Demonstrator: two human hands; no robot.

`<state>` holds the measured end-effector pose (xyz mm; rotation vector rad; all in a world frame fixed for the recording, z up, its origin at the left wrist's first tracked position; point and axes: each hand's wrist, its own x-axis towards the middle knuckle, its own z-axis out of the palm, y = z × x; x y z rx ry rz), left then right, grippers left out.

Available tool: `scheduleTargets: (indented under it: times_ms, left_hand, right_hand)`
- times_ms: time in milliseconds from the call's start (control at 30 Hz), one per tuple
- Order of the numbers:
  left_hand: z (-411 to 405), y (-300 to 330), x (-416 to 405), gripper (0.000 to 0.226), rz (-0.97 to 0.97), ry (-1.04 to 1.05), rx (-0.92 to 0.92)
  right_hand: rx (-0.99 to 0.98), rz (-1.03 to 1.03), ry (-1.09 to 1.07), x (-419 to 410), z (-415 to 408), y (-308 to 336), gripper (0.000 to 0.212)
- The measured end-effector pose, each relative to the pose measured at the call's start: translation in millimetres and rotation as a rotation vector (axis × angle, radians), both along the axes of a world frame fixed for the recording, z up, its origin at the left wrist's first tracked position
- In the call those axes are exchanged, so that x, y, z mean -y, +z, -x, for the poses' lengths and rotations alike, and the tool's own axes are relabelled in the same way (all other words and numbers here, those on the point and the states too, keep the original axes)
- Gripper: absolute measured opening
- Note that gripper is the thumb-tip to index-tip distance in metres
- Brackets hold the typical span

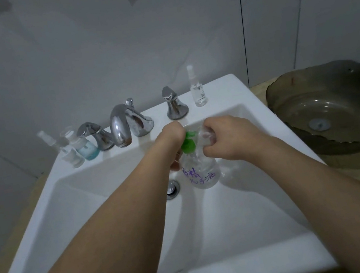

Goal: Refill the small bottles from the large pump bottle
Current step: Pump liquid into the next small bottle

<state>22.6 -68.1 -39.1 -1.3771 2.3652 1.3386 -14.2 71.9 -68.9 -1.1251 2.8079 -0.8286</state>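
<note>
over white sink (pixel 122 193): left hand (pixel 172 137) clamps upright pump bottle (pixel 200 171), right hand (pixel 227 138) grips small bottle (pixel 206 135) touching green pump head (pixel 188 142)

Head view, steeply down, over sink (pixel 222 96)

Probably a bathroom; washbasin (pixel 215 97), chrome faucet (pixel 122 127).

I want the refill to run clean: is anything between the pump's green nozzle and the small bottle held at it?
Nothing visible: the right hand holds the small clear bottle right beside the green pump nozzle.
</note>
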Motion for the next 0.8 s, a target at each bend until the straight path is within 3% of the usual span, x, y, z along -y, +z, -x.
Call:
scheduleTargets:
  times_ms: [100,500,800]
  left_hand:
    - [2.6,-8.0,1.1,0.029,0.053,0.011,-0.033]
    - [1.7,-11.9,5.7,0.030,0.102,-0.033,-0.023]
    - [2.3,1.1,9.1,0.054,-0.038,-0.054,0.113]
  right_hand:
    - [0.006,-0.032,0.009,1.1,-0.5,-2.4,0.027]
    - [0.018,-0.045,0.009,2.9,1.7,-6.0,0.025]
    - [0.042,-0.004,0.004,1.2,0.5,-2.7,0.026]
